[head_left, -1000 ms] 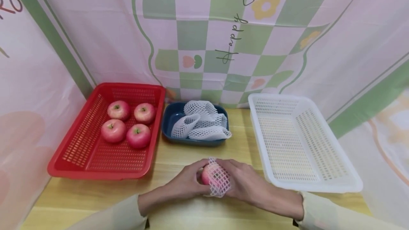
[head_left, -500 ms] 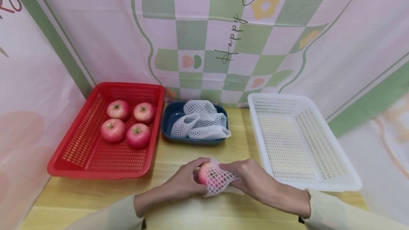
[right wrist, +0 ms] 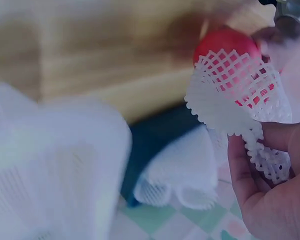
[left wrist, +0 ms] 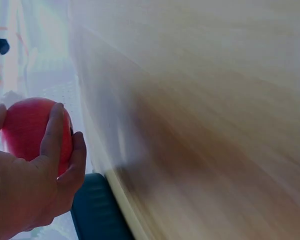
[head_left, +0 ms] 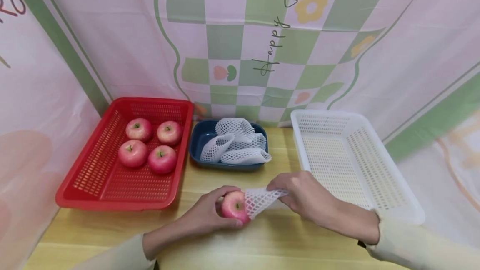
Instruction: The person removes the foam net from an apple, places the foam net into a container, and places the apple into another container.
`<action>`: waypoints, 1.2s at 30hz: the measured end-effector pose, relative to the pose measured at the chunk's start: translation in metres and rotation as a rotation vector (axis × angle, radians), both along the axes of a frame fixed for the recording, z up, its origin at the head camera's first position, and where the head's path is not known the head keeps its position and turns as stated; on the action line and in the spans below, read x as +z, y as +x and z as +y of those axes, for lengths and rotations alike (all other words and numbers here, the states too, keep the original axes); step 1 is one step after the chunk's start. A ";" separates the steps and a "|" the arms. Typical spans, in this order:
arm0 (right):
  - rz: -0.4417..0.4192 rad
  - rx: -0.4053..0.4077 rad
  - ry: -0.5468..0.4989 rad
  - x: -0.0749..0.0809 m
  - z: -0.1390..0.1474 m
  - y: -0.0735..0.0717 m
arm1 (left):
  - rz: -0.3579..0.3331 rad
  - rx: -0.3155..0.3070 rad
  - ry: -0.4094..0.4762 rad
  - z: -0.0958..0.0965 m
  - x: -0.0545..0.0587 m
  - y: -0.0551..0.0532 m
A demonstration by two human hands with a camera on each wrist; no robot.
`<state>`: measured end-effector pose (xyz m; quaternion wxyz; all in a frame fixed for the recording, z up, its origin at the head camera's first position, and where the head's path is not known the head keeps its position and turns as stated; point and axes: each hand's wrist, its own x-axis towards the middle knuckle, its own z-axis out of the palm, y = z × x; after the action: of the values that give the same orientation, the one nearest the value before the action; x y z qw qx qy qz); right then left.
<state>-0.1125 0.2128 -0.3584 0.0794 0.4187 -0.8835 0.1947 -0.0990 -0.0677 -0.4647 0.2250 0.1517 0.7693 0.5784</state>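
My left hand [head_left: 206, 213] grips a red apple [head_left: 235, 206], thumb on the near side and fingers curled round the far side. In the left wrist view the apple [left wrist: 32, 132] sits among the fingers of that hand [left wrist: 40, 175]. A white foam net sleeve [head_left: 260, 200] stretches from the apple's right side to my right hand [head_left: 307, 197], which pinches its far end. The right wrist view shows the net [right wrist: 235, 95] with its wide mouth against the apple [right wrist: 225, 45] and its other end between the thumb and fingers of my right hand [right wrist: 275, 185].
A red basket [head_left: 112, 203] with several apples stands at the left. A dark blue tray [head_left: 198, 159] holding several foam nets lies at the back middle. At the right is a white basket [head_left: 303, 157], partly behind my right forearm. A printed curtain [head_left: 225, 41] hangs behind the table [head_left: 285, 241].
My right hand has moved right and slightly up, pulling the net's end with it. The net now covers less of the apple. My left hand has shifted a little left with the apple.
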 end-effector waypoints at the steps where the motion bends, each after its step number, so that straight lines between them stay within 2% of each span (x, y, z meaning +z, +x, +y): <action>1: 0.011 0.001 0.000 0.004 -0.001 -0.002 | 0.007 -0.002 -0.001 -0.002 0.001 0.001; 10: 0.096 0.041 -0.018 0.041 -0.016 -0.024 | 0.003 -0.003 -0.004 -0.017 0.017 0.009; 16: 0.127 0.053 -0.016 0.065 -0.030 -0.042 | 0.048 -0.002 0.030 -0.026 0.034 0.014; 26: 0.117 0.034 0.020 0.089 -0.059 -0.081 | 0.064 0.089 0.005 -0.053 0.067 0.012; 34: 0.053 -0.040 0.092 0.101 -0.088 -0.109 | 0.120 0.192 -0.168 -0.081 0.086 0.004; 36: 0.045 -0.060 0.117 0.102 -0.095 -0.116 | 0.111 0.212 -0.190 -0.088 0.090 0.002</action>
<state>-0.2286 0.1177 -0.2561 0.0807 0.4000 -0.9035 0.1307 -0.0970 -0.1558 -0.3742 0.1331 0.0797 0.8435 0.5142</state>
